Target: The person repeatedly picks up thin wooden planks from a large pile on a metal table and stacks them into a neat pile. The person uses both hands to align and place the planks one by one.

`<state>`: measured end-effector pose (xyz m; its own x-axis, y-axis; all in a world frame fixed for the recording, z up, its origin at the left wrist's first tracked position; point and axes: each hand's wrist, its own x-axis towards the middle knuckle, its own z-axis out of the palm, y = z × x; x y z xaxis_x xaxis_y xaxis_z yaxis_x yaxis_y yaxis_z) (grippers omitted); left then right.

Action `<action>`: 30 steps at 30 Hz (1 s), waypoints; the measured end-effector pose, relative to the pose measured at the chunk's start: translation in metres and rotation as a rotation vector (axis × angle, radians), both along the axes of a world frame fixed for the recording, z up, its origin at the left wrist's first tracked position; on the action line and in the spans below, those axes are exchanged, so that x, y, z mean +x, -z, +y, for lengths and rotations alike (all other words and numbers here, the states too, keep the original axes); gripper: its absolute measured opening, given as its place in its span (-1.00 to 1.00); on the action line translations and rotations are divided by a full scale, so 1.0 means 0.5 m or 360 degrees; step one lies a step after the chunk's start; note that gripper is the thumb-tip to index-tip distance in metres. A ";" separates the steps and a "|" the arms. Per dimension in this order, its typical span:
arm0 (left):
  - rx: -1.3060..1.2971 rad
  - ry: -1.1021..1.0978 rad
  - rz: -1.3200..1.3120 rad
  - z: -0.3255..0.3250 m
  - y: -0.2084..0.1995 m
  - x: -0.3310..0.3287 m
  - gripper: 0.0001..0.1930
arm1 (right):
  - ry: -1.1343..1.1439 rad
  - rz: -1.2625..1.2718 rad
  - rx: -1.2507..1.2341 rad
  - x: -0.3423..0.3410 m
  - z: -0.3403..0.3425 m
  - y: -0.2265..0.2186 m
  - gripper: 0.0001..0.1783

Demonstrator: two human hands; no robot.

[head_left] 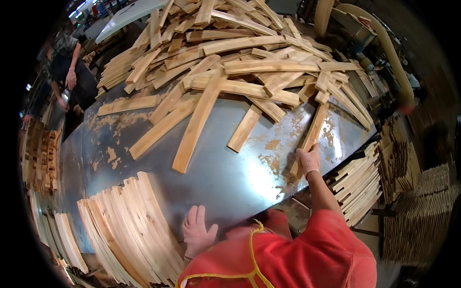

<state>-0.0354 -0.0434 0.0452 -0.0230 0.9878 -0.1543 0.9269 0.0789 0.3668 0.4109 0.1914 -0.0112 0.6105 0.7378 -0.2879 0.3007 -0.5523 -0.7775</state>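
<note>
My right hand [308, 161], in a pale knit glove, is closed around the near end of a wooden slat [315, 126] at the right side of the metal table [216, 165]. The slat's far end meets the big loose heap of wooden slats [259, 67]. Gloved as well, my left hand [198, 229] is open, fingers stretched out, over the table's near edge and holding nothing. Just left of it, a tight row of slats [129, 221] lies side by side. Between my hands and the heap, a long slat [199, 125] points toward me.
A stack of slats [357, 182] stands beside the table's right edge, with more stacked wood [418, 216] beyond. Shorter pieces [41, 161] are piled at the left. Another person [72, 72] stands at the far left. A ribbed hose [391, 48] curves down at the back right.
</note>
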 end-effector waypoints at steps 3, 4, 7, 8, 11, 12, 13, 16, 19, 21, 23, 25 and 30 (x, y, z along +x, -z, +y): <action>-0.0030 0.0007 -0.0466 0.037 -0.037 0.017 -0.23 | -0.0061 0.1483 0.0430 -0.073 -0.093 -0.081 -0.40; -0.0152 -0.0072 -0.0778 0.050 -0.040 0.021 -0.24 | -0.0119 0.1751 0.0336 -0.108 -0.135 -0.088 -0.37; -0.0438 -0.0218 -0.1437 0.062 -0.033 0.009 -0.29 | -0.0418 0.2480 0.0071 -0.237 -0.239 -0.118 -0.33; -0.0477 -0.0167 -0.1492 0.059 -0.026 0.000 -0.32 | -0.0481 0.2478 0.0019 -0.277 -0.264 -0.110 -0.31; -0.0481 -0.0198 -0.1355 0.041 -0.016 -0.019 -0.31 | -0.0810 0.2577 -0.0177 -0.387 -0.323 -0.062 -0.31; -0.0413 -0.0238 -0.1197 0.033 -0.002 -0.022 -0.33 | -0.1019 0.2539 -0.0364 -0.430 -0.332 -0.061 -0.32; -0.0355 -0.0258 -0.1043 0.037 -0.016 -0.021 -0.34 | -0.1216 0.2480 -0.0530 -0.462 -0.341 -0.068 -0.34; -0.0814 -0.0100 -0.0735 0.045 -0.128 -0.065 -0.41 | -0.2007 0.1727 -0.0708 -0.555 -0.340 -0.051 -0.35; -0.0719 -0.0604 -0.0796 -0.043 -0.108 -0.105 -0.48 | -0.2554 0.1407 -0.0932 -0.614 -0.307 -0.071 -0.40; -0.0360 -0.0676 -0.0813 -0.098 -0.106 -0.109 -0.53 | -0.2636 0.0954 -0.0622 -0.598 -0.257 0.004 -0.39; 0.0191 -0.0672 -0.0514 -0.178 -0.051 -0.101 -0.55 | -0.2265 0.1306 -0.0488 -0.596 -0.188 0.032 -0.34; 0.0338 -0.0661 -0.0229 -0.233 -0.016 -0.094 -0.53 | -0.2357 0.0487 -0.0241 -0.621 -0.089 -0.031 -0.34; 0.0170 -0.0964 0.0657 -0.269 0.060 -0.096 -0.11 | -0.2376 -0.1148 0.0814 -0.670 0.146 -0.054 -0.31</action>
